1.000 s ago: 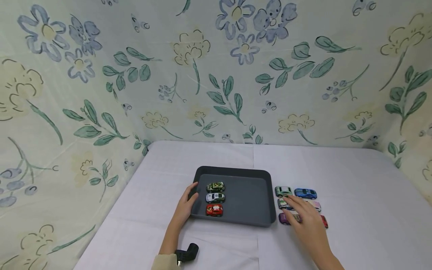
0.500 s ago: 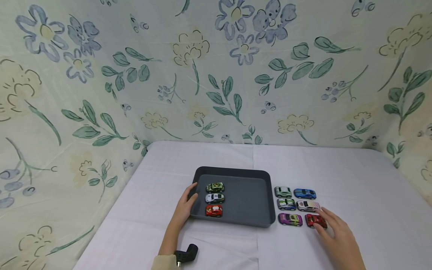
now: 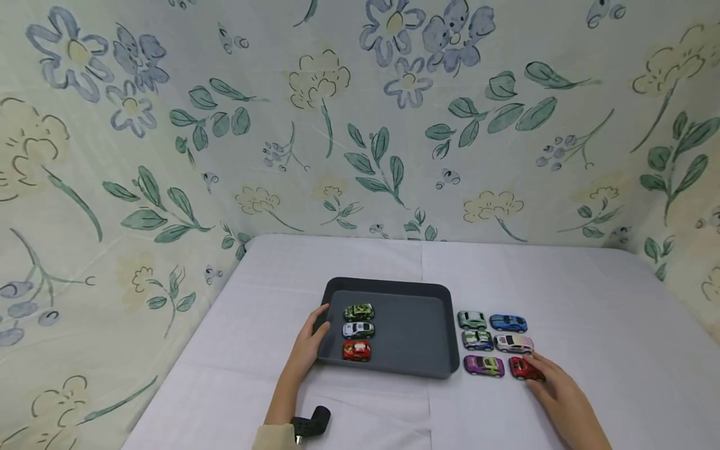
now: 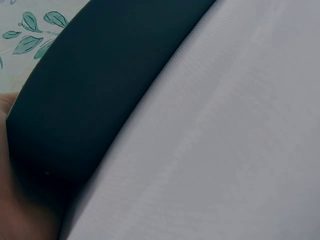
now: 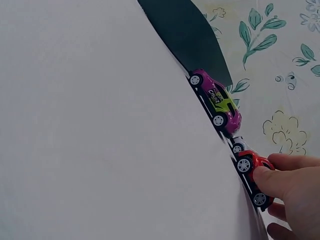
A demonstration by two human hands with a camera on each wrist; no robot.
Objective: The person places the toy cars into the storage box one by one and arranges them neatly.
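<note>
A dark grey tray (image 3: pixel 435 297) lies on the white table and holds a camouflage car (image 3: pixel 359 311), a white car (image 3: pixel 358 329) and a red car (image 3: pixel 357 350) in a column. My left hand (image 3: pixel 315 328) grips the tray's left rim; the left wrist view shows only the tray wall (image 4: pixel 100 75) and the cloth. To the right of the tray stand several toy cars in two columns. My right hand (image 3: pixel 537 370) pinches the nearest one on the right, a red car (image 3: pixel 523 369), also seen as the red car (image 5: pixel 250 167) behind a purple car (image 5: pixel 217 100).
Beside the tray stand a green car (image 3: pixel 471 320), a blue car (image 3: pixel 508 322), a green-white car (image 3: pixel 477 339), a white-pink car (image 3: pixel 513 343) and a purple car (image 3: pixel 483 365). A black device (image 3: pixel 312 424) sits at my left wrist. Flowered cloth walls (image 3: pixel 360 125) enclose the table.
My right hand moved from the cars beside the tray rightwards to the near red car and closed its fingers on it. The left hand and the tray have not moved.
</note>
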